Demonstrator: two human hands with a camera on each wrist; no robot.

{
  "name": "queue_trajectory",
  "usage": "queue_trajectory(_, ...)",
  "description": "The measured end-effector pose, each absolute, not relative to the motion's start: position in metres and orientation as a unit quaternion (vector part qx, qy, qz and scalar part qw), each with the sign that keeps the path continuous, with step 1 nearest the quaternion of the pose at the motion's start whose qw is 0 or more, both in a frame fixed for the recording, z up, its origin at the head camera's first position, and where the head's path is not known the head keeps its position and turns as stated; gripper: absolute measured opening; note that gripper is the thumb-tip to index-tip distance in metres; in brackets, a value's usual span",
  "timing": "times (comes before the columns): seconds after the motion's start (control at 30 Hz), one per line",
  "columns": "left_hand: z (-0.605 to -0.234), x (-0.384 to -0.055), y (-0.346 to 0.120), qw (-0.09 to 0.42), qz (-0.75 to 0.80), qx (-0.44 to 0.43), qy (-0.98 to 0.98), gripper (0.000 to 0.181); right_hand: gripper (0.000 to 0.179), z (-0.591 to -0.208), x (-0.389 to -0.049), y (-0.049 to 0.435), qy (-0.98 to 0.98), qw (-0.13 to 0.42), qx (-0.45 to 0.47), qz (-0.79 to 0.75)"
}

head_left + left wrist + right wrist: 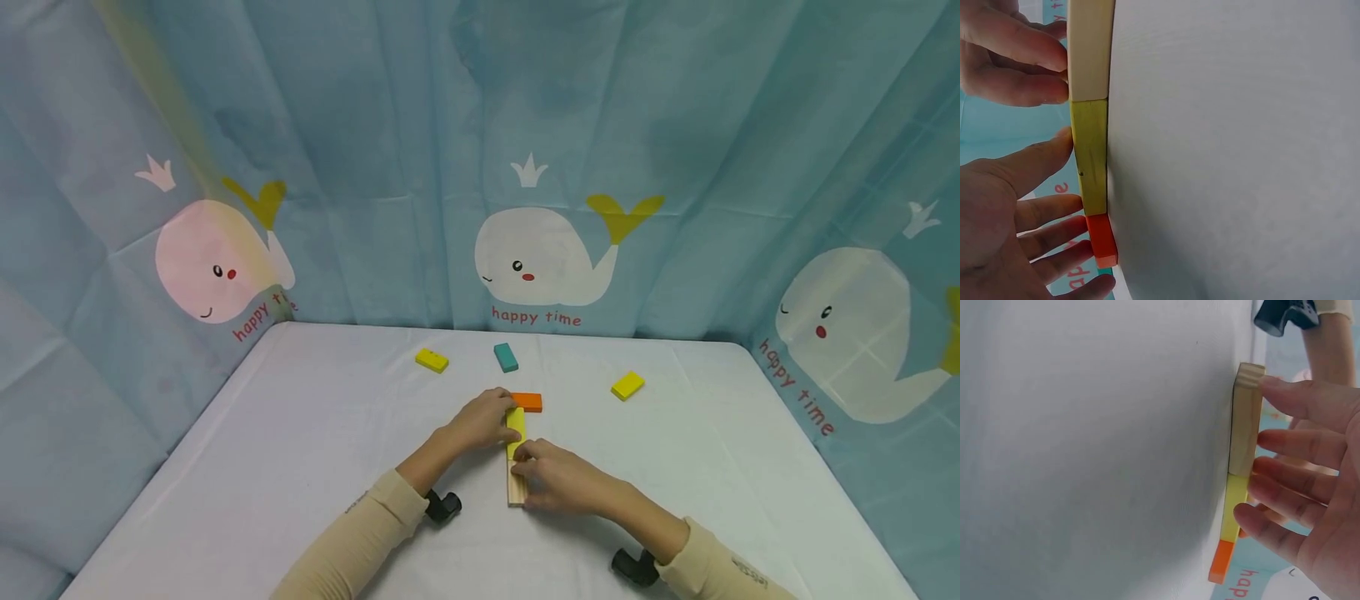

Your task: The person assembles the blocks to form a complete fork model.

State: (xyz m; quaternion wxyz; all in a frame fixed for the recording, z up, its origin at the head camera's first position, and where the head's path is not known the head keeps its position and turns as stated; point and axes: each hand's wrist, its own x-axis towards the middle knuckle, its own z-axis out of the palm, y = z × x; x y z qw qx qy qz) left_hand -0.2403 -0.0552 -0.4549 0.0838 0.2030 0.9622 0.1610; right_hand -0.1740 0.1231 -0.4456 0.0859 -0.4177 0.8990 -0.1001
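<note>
A plain wooden block (pixel 516 490), a yellow block (pixel 516 422) and an orange block (pixel 528 402) lie end to end on the white table, the orange one turned crosswise at the far end. My left hand (pixel 486 419) rests fingertips on the yellow block, thumb and index finger spread along it, the other fingers reaching over the orange block (pixel 1102 240). Over the wooden block (pixel 1247 425) is my right hand (pixel 558 477). Its thumb touches the near end and its fairly straight fingers reach along the top toward the yellow block.
Beyond the row lie a teal block (pixel 506 357), a yellow block (pixel 432 360) to the left and another yellow block (pixel 627 385) to the right. A blue whale-print curtain (pixel 405 250) surrounds the white table (pixel 300 417). Black wrist cameras hang under both forearms.
</note>
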Motion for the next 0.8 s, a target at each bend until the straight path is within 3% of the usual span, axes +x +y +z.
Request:
queue_trajectory(0.53, -0.455, -0.236, -0.056, 0.057, 0.137, 0.218, 0.965, 0.051, 0.038, -0.433, -0.195, 0.145, 0.908, 0.099, -0.359, -0.19)
queue_trajectory(0.8, -0.456, -0.236, -0.055, 0.075, 0.13, 0.216, 0.965, 0.051, 0.033, -0.427, -0.218, 0.166, 0.922, 0.079, -0.31, -0.218)
